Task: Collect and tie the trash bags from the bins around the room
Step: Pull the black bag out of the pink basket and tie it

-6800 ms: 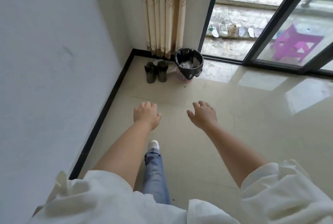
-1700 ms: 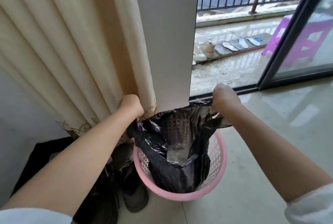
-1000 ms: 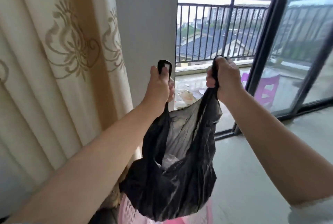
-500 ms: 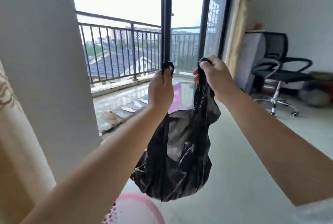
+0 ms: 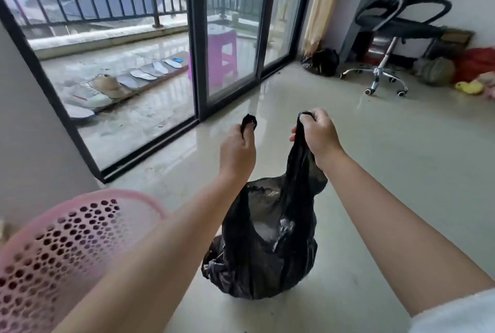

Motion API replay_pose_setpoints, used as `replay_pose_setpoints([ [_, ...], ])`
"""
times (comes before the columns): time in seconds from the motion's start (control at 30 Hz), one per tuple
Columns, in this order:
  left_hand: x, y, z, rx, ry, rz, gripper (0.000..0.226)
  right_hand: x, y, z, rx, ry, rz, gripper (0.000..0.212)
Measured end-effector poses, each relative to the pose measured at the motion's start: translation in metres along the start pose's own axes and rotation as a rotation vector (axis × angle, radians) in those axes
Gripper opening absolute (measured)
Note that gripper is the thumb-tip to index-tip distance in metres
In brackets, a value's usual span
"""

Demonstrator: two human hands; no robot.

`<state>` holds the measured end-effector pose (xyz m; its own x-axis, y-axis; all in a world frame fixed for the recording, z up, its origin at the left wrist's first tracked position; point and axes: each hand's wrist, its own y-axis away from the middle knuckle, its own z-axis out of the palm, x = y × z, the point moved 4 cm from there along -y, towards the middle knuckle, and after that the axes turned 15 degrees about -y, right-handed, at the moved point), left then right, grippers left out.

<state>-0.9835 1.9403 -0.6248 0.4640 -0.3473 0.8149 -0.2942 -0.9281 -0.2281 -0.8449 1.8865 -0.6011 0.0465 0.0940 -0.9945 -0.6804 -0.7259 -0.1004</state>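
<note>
The black trash bag [image 5: 263,247] is in the lower centre of the frame, out of the pink bin [image 5: 61,247], which stands at the lower left with no liner visible in it. The bag's bottom seems to rest on the floor [image 5: 401,172], or just above it (I cannot tell if it really touches). The left hand [image 5: 237,152] grips one handle loop, with fingers curled round it, and the right hand [image 5: 318,137] grips the other loop in the same way. The two loops are held up and a little apart, so the mouth of the bag stays gathered and the two ends are free for a knot. I judge that tying is the step in hand, and the knot is not yet made.

The floor is pale, glossy tile and reflects the light. In the upper left, a dark-framed sliding glass door [image 5: 198,38] opens to a balcony with railing, where shoes and insoles [image 5: 115,86] lie in a row and a purple stool [image 5: 222,56] stands behind the glass. In the upper right there is an office chair [image 5: 393,32] near the wall, with another black bag [image 5: 322,62] on the floor beside the curtain [image 5: 321,3].
</note>
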Motion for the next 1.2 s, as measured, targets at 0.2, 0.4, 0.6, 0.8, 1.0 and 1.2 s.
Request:
replay_pose_setpoints([
  [0.2,-0.063,0.039,0.047,-0.222,-0.358,-0.036,0.077,0.082,0.002,-0.035,-0.346,0.070,0.190,0.038],
  [0.4,-0.083,0.050,0.032,-0.721,-0.311,-0.214,0.063,0.113,0.004,-0.048,-0.885,0.150,0.310,0.113],
  [0.6,-0.105,0.057,0.034,-0.699,-0.237,-0.294,0.059,0.144,0.012,-0.031,-0.992,0.269,0.481,0.058],
  [0.8,-0.118,0.072,0.051,-0.462,0.032,-0.352,0.025,0.162,0.009,-0.023,-0.758,-0.011,0.511,0.019],
  [1.0,-0.135,0.060,0.053,-0.050,0.665,-0.573,0.034,0.180,-0.001,-0.028,-0.158,-0.432,0.582,0.034],
  [1.2,-0.141,0.059,0.070,-0.175,0.696,-0.777,0.030,0.186,0.006,-0.035,-0.177,-0.230,0.707,0.026],
])
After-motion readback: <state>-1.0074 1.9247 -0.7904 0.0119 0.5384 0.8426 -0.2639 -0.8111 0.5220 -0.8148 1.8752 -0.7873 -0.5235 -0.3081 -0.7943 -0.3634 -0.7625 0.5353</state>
